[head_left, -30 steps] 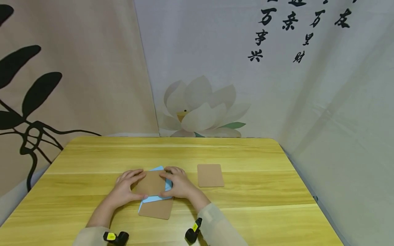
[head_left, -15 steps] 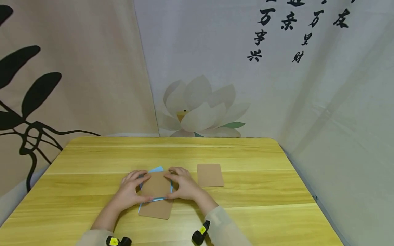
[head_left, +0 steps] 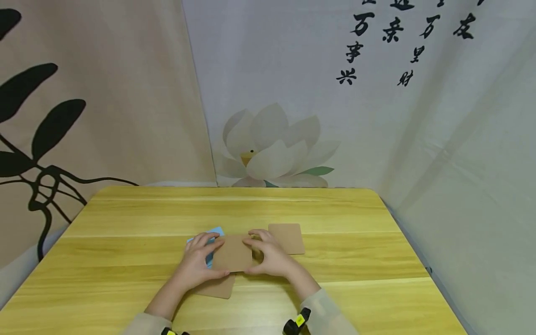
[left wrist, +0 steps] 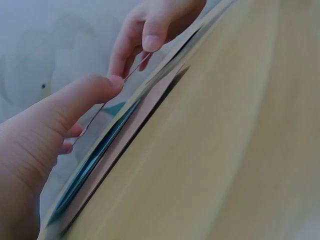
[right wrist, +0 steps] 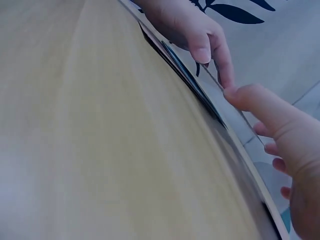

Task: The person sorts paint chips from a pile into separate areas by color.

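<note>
Both hands hold one thin brown square card (head_left: 232, 252) by its opposite sides. My left hand (head_left: 197, 266) pinches the left side, thumb at the near corner and fingers at the far one. On the right side my right hand (head_left: 270, 257) grips it likewise. Both wrist views show this card edge-on as a thin line, raised above the table. Under the left hand, blue sheets (head_left: 217, 230) are partly hidden; the left wrist view shows their dark blue edges (left wrist: 102, 150). A second brown square card (head_left: 217, 287) lies at their near side, partly covered by the left hand.
Another brown square card (head_left: 286, 238) lies flat on the wooden table (head_left: 356, 260), just beyond the right hand. Behind the table hangs a pale curtain (head_left: 293, 70) with a printed flower and black characters. Black wrist cameras (head_left: 297, 322) sit at the sleeves.
Both hands have moved right with the brown card, off the blue sheets and toward the flat card on the right. The blue sheets and the two other brown cards have stayed put.
</note>
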The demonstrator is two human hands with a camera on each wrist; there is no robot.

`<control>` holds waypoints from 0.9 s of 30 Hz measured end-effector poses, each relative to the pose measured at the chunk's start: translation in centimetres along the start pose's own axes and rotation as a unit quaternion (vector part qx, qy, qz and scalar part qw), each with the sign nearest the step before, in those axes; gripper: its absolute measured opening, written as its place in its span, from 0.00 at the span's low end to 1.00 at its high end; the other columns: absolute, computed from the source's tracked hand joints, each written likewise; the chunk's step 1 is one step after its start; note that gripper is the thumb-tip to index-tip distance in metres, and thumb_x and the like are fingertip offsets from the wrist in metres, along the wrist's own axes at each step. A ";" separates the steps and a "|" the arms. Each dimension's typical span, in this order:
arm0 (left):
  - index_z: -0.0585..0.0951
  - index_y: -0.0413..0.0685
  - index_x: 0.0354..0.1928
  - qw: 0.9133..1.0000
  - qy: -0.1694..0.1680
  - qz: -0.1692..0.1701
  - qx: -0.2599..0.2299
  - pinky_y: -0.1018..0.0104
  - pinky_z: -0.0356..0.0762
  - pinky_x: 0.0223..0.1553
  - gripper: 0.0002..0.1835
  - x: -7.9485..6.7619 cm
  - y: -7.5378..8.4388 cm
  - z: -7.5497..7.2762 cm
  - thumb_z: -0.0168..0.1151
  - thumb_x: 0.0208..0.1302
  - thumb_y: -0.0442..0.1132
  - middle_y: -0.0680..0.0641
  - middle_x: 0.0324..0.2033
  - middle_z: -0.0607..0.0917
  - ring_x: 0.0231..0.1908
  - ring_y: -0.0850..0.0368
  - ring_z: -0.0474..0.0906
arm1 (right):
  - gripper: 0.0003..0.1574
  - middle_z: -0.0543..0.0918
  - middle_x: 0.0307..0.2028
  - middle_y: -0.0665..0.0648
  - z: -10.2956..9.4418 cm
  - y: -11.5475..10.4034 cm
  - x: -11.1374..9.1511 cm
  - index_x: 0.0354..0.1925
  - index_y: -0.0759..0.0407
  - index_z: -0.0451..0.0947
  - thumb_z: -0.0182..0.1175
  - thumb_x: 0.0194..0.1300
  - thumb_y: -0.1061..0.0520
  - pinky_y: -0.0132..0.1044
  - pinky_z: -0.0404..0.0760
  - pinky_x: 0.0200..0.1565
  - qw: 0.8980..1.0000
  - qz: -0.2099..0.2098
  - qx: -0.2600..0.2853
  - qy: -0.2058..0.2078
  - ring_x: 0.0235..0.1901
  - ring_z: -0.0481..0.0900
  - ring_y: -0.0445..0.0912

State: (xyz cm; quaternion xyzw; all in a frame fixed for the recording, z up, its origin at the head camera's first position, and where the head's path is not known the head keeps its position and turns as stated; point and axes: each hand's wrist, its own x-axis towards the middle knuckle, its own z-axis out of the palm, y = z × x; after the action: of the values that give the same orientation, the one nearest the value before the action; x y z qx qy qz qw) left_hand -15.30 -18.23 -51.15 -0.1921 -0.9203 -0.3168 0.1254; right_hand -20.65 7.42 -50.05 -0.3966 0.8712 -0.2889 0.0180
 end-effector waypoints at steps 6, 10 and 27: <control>0.78 0.45 0.59 1.000 -0.001 0.002 0.012 0.39 0.49 0.60 0.47 0.6 1.6 1.3 0.71 0.41 0.69 0.44 0.62 0.70 0.64 0.44 0.57 | 0.48 0.60 0.69 0.54 -1.0 1.0 -1.7 0.66 0.48 0.69 0.72 0.49 0.38 0.58 0.57 0.62 1.000 0.014 0.021 -0.003 0.68 0.53 0.52; 0.78 0.45 0.59 1.000 -0.002 0.006 0.023 0.40 0.49 0.60 0.45 1.2 2.5 2.2 0.72 0.42 0.67 0.44 0.62 0.70 0.64 0.44 0.57 | 0.48 0.60 0.69 0.55 -1.8 1.7 -2.6 0.66 0.49 0.69 0.72 0.49 0.39 0.58 0.60 0.61 1.000 0.011 0.030 0.001 0.68 0.53 0.51; 0.78 0.44 0.59 0.999 0.002 0.020 0.037 0.42 0.51 0.62 0.45 4.8 5.9 5.6 0.73 0.40 0.65 0.45 0.61 0.71 0.64 0.45 0.59 | 0.50 0.60 0.69 0.59 -4.5 5.1 -5.9 0.67 0.55 0.68 0.74 0.47 0.49 0.65 0.60 0.57 0.997 0.031 0.069 0.031 0.67 0.54 0.58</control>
State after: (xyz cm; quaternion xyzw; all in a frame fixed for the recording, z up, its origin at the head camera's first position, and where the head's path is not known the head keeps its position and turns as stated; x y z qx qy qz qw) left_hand -17.60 -9.06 -50.62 -0.2054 -0.9271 -0.2805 0.1402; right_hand -21.22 16.38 -50.14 -0.3584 0.8612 -0.3594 0.0270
